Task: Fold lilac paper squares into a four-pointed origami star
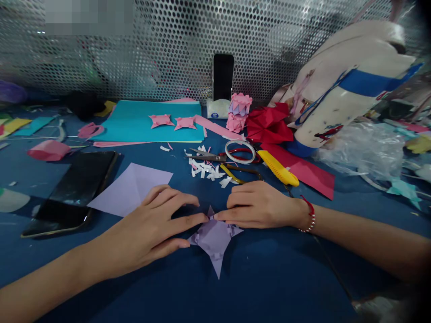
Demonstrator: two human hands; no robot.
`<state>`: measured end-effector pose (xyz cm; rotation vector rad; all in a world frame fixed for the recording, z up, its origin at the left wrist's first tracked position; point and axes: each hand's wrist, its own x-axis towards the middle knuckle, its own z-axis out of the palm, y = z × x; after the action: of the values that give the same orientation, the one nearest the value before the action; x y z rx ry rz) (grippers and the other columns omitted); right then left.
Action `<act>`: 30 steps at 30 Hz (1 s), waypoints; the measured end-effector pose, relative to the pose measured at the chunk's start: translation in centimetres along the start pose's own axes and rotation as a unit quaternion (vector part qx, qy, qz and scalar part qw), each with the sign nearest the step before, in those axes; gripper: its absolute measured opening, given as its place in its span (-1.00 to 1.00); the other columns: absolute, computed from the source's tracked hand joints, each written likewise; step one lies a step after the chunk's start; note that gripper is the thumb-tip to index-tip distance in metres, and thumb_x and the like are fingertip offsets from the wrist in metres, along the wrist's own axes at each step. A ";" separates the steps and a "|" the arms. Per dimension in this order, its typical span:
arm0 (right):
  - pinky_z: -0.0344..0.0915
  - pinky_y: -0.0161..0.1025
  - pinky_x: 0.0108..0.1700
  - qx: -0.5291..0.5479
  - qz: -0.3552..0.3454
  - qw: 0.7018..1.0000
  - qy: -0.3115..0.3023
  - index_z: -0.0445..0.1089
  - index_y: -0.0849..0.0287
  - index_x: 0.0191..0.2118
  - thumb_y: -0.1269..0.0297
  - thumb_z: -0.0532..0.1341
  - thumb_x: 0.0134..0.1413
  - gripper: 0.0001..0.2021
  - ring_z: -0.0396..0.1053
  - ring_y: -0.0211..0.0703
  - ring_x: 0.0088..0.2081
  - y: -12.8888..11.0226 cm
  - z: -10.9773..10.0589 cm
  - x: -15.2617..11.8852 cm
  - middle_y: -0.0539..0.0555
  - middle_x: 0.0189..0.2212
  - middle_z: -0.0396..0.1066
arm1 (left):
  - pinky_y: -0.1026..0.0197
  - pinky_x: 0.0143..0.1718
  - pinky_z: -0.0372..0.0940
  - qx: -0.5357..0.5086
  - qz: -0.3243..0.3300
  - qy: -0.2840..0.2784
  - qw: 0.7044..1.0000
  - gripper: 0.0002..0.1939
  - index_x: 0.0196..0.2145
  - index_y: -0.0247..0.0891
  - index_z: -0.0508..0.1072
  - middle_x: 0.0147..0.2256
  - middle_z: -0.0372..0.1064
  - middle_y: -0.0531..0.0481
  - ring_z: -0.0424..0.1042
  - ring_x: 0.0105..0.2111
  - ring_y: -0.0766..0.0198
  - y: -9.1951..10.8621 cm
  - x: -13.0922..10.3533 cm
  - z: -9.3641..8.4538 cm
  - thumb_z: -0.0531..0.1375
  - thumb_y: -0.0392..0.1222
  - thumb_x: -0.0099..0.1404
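A purple folded paper star lies on the blue tabletop, with pointed corners and small folded tabs near them. My left hand comes in from the left, fingers apart. Its index fingertip presses at the star's top corner, and its thumb is by the left corner. From the right, my right hand meets the same top corner, its fingers bent together and the index tip on the fold. What lies under the right fingers is partly hidden. A flat purple paper square, creased, sits beyond my left hand.
Left is a dark phone. Beyond my hands are scissors, white paper scraps, a tape roll and a yellow cutter. Blue sheets bear two pink folded pieces. A bottle leans right.
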<state>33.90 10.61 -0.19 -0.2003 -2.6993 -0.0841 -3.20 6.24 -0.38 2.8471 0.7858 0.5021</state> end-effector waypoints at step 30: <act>0.36 -0.17 -0.20 0.049 0.029 0.998 0.023 0.70 0.16 0.17 0.30 0.17 0.99 -0.69 0.44 -0.21 -0.26 -0.6 -0.5 0.9 -0.04 -0.23 0.60 | 0.03 0.89 -0.46 0.103 0.056 0.025 0.993 -0.40 0.50 0.19 0.69 0.42 0.68 0.12 0.52 0.38 0.12 0.2 -0.7 0.3 -0.06 0.33 0.99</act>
<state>33.21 10.11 0.62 -0.2421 -2.6420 0.0609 -3.53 5.66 -0.78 3.0946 0.7277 0.5394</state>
